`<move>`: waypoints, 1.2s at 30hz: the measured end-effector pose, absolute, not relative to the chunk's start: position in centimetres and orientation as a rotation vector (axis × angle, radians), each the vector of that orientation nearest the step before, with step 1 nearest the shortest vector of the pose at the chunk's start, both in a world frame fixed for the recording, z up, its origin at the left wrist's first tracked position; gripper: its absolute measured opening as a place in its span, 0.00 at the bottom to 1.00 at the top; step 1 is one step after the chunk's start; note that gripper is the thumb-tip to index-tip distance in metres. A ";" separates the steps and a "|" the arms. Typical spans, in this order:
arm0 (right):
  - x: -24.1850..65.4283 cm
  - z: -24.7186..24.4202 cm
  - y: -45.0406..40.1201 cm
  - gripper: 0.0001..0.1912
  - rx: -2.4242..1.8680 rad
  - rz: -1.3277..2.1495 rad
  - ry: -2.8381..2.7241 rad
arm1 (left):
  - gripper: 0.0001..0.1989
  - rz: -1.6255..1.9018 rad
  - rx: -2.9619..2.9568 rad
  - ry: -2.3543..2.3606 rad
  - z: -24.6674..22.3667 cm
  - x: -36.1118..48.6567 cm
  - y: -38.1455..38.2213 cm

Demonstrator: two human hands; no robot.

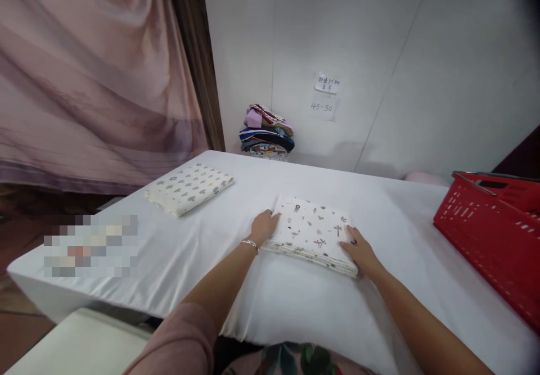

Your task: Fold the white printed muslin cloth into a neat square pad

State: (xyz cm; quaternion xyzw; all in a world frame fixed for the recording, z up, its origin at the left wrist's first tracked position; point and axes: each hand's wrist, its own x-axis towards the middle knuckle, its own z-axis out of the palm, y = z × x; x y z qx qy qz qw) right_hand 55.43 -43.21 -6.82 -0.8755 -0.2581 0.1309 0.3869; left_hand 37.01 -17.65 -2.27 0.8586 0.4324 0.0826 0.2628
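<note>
A folded white cloth with small grey and olive prints (312,226) lies flat in front of me on the white-covered table (202,268). At its left edge is my left hand (264,227), the thumb on top and the fingers along the side. My right hand (360,251) holds the right edge, its thumb and forefinger spread over the corner. Layered folds show along the cloth's near side. Farther left lies another folded cloth with grey heart-like prints (189,188), touched by neither hand.
A red plastic basket (489,234) stands at the table's right. Behind the table is a stack of folded fabrics (268,133) against the wall. A pink curtain (97,71) hangs at left. A blurred patch (90,245) covers the table's left end.
</note>
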 end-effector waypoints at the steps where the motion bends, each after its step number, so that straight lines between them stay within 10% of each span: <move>1: 55.6 -6.8 -43.3 0.36 -2.225 0.329 -0.671 | 0.21 0.218 2.315 1.176 -2.2 37.1 -18.0; 12: 63.0 -4.9 -43.8 0.26 -2.575 0.133 -1.057 | 0.24 0.286 2.156 0.956 -3.9 34.8 -23.0; 36: 44.0 -4.9 -38.4 0.32 -2.191 0.041 -2.030 | 0.21 0.403 2.044 1.130 -4.0 38.5 -20.5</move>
